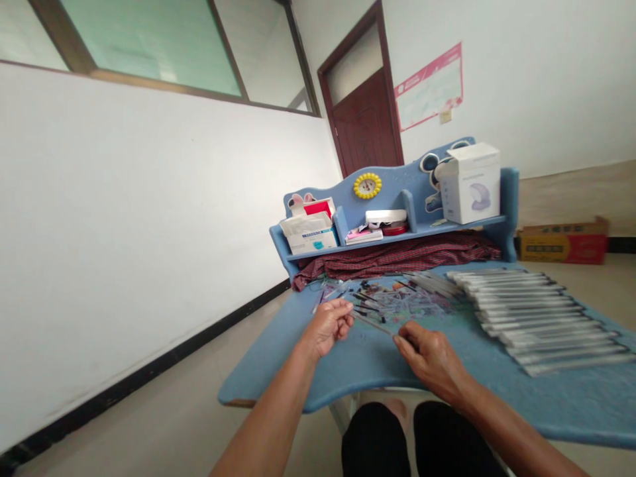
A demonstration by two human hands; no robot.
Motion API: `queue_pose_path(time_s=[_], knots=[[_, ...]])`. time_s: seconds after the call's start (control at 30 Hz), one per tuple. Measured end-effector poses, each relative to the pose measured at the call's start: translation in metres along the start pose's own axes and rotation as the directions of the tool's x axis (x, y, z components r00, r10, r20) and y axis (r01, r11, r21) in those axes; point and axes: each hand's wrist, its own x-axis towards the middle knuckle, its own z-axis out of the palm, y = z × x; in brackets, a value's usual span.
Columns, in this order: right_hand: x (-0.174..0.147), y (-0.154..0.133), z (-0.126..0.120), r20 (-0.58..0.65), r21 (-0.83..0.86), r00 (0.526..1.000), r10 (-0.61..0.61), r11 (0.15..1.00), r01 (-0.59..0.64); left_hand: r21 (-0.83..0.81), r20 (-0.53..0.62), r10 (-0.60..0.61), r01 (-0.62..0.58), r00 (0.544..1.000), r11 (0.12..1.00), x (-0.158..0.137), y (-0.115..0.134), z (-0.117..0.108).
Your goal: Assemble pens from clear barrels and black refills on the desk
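Left hand [328, 328] and right hand [430, 352] pinch a thin clear tube [370, 321] between them over the blue worktop [271, 368], inside its curved front edge; there's elbow room leftward, while pale sticks [541, 315] crowd the right side.

pale rod [372, 322], blue desk [358, 368], red checked cloth [387, 259], yellow-rimmed clock [368, 186], reddish-brown door [366, 126]

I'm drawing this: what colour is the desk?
The desk is blue, best seen in the head view.
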Motion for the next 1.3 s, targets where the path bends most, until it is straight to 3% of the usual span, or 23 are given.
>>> queue_pose_path(time_s=[0.13,0.3,0.63,0.87,1.1,1.3], knots=[[0.0,0.002,0.001,0.022,-0.022,0.999,0.023,0.999,-0.022,-0.007,0.034,-0.029,0.03,0.999,1.0,0.002,0.0,0.0],[0.0,0.003,0.002,0.087,-0.132,0.996,0.024,0.991,-0.012,-0.008,-0.011,0.019,-0.019,1.0,1.0,0.004,-0.002,0.01],[-0.001,0.008,0.007,0.001,-0.279,1.0,0.012,0.96,-0.011,-0.121,-0.011,-0.01,0.008,1.0,0.993,0.011,-0.017,0.019],[0.0,0.007,0.005,0.05,-0.314,0.998,0.036,0.949,-0.019,-0.143,0.021,-0.005,0.008,1.0,0.99,0.007,-0.021,0.021],[0.005,-0.005,-0.001,0.025,-0.373,0.999,0.04,0.928,-0.028,-0.131,-0.034,0.061,-0.065,0.998,0.989,0.009,-0.019,0.023],[0.012,-0.011,-0.004,-0.005,-0.562,0.998,-0.056,0.826,0.044,-0.129,0.002,0.071,-0.07,0.998,0.989,0.011,-0.014,0.025]])
